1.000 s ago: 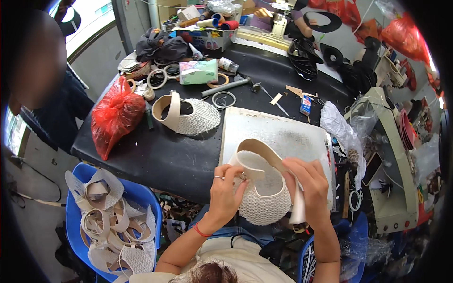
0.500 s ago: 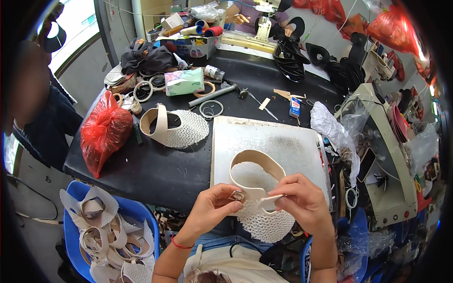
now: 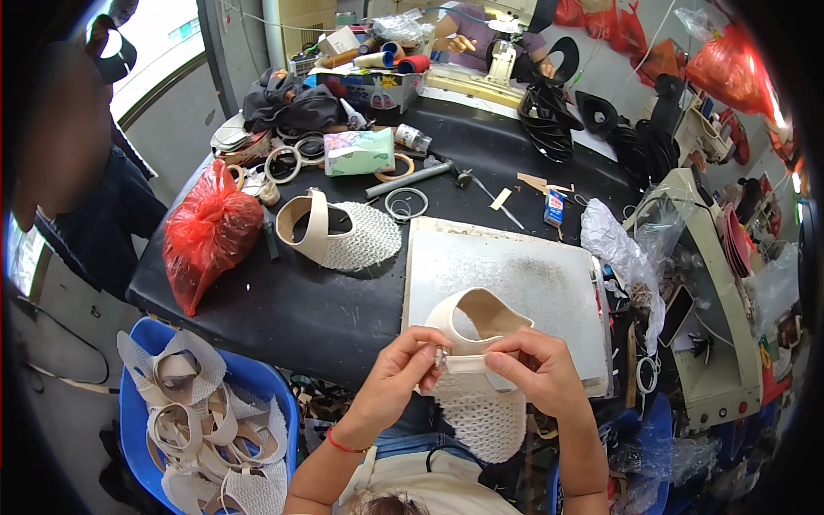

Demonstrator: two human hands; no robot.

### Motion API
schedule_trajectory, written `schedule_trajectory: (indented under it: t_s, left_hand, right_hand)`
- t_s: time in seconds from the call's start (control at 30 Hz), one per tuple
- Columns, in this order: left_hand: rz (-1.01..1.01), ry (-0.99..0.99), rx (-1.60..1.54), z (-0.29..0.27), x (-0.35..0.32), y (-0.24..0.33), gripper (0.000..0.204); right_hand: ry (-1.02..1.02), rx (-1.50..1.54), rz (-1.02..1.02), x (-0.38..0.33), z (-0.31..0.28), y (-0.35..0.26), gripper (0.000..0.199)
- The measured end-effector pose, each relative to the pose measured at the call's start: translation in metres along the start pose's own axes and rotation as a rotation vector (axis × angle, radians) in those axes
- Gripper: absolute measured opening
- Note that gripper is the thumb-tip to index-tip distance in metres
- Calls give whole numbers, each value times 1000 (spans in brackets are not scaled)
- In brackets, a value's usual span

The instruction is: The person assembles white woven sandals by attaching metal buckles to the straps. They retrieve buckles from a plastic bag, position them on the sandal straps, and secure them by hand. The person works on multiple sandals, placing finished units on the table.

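The left hand [image 3: 402, 365] pinches a small shiny fitting [image 3: 440, 355] beside the cream woven piece [image 3: 482, 416]; the right hand [image 3: 541, 371] grips its smooth band [image 3: 468, 365], over the near edge of the white board [image 3: 481, 253]. A slackened pinch could drop the fitting; uneven pulling might crease the band.

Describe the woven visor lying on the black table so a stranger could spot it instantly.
On the black table, find the red plastic bag at the left end. Just right of it sits a white woven visor, its cream band arching up. Unlike the held visor and those in the blue tub, it rests there untouched.
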State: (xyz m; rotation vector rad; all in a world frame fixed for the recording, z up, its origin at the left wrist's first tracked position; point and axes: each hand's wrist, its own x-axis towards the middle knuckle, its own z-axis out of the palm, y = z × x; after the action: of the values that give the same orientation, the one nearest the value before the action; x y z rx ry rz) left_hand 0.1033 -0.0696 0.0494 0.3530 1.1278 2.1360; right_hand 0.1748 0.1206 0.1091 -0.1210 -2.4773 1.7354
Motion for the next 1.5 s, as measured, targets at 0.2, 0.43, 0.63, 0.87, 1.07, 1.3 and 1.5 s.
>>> schedule_trajectory:
  t_s: [0.2, 0.43, 0.63, 0.87, 1.07, 1.3, 1.5]
  left_hand:
    - [36, -4, 96, 8, -4, -5, 17]
    - [121, -35, 126, 2, -3, -5, 17]
    - [118, 75, 251, 15, 0, 3, 22]
    - [102, -30, 306, 33, 10, 10, 28]
    - [218, 49, 465, 65, 13, 4, 19]
    - [132, 29, 484, 69, -1, 23, 30]
    - [-4, -8, 475, 56, 9, 25, 31]
  right_hand:
    - [103, -174, -73, 2, 19, 3, 12]
    - [-1, -91, -45, 2, 20, 7, 10]
    - [-43, 46, -163, 5, 25, 14, 17]
    - [162, 164, -281, -16, -6, -2, 21]
    - [478, -394, -633, -29, 5, 0, 35]
    - [490, -614, -718, -21, 22, -4, 25]
    - [486, -254, -351, -12, 24, 11, 17]
